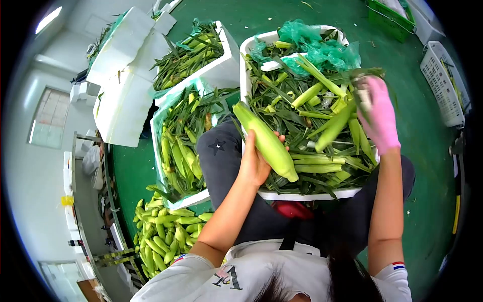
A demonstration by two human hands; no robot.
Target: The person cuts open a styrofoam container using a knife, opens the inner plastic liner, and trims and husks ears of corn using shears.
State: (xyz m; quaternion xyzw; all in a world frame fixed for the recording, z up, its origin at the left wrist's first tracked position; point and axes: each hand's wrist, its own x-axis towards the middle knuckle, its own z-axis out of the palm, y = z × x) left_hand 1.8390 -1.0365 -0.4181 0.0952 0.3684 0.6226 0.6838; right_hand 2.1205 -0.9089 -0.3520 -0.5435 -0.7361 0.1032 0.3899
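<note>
Head view | left hand (256, 165) grips a bare-looking corn ear (266, 143) above the leaf-filled box (322, 195) | gloved right hand (381, 121) closed on blurred greenery (362, 95) | partway: trimmed heap (161, 236) sizeable; leafy ears remain in the side box (193, 201)

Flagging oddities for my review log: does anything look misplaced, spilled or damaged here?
Corn ears lie heaped loose on the green floor, outside the foam boxes, which could be spillage or a deliberate pile. Small scraps also dot the floor.
</note>
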